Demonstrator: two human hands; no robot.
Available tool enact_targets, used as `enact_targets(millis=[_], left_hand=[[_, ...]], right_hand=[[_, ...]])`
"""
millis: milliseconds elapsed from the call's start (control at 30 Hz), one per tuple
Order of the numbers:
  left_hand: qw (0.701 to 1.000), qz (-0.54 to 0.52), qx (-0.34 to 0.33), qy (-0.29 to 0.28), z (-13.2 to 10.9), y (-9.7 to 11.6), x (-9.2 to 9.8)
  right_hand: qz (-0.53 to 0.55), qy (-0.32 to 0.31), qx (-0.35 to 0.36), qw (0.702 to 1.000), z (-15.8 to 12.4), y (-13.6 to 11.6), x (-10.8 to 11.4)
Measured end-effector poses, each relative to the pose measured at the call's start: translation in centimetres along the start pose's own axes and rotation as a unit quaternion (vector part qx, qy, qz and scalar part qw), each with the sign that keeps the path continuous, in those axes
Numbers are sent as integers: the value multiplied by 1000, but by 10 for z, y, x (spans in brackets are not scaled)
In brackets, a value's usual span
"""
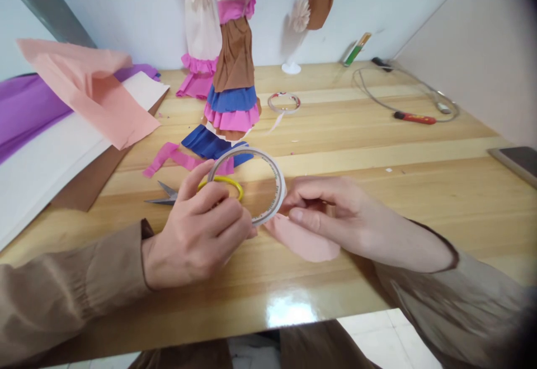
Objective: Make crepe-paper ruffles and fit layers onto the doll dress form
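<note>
My left hand (201,229) is closed on a roll of white tape (277,176), which it holds up on edge above the table. To its right, my right hand (331,212) pinches a pale pink paper piece (308,240) between thumb and fingers, close against the tape roll. Behind my left hand lie scissors (166,194) with yellow handles, partly hidden by the fingers. Just beyond are a blue crepe strip (207,142) and a pink crepe strip (165,155).
Layered paper dresses (234,56) stand at the back. Crepe sheets (92,92) cover the left side. Another tape roll (284,102), a glue stick (356,49), a cable (369,100), a red tool (415,118) and a phone (518,162) lie beyond my right hand.
</note>
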State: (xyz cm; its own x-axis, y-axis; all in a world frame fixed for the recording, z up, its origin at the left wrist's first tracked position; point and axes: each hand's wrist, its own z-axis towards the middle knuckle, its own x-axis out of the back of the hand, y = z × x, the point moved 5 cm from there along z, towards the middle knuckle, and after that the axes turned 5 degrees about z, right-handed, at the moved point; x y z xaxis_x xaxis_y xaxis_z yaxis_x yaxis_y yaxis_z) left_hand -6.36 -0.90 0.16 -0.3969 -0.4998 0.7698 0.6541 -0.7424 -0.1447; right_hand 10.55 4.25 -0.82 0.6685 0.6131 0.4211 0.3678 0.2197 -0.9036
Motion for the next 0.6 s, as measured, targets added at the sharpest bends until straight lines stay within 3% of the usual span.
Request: enact_targets(millis=[167,300,433,600], left_hand=[[998,47,-29,30,-2,3,0],[998,44,-29,31,-2,3,-1],[1000,0,13,-15,0,-2,-4],[1000,-5,24,-15,0,-3,-7]], right_hand=[[99,1,-43,994,-1,9,-2],[84,39,-41,995,0,8,0],[55,68,-30,996,0,5,1],[68,61,-53,994,1,11,-4]])
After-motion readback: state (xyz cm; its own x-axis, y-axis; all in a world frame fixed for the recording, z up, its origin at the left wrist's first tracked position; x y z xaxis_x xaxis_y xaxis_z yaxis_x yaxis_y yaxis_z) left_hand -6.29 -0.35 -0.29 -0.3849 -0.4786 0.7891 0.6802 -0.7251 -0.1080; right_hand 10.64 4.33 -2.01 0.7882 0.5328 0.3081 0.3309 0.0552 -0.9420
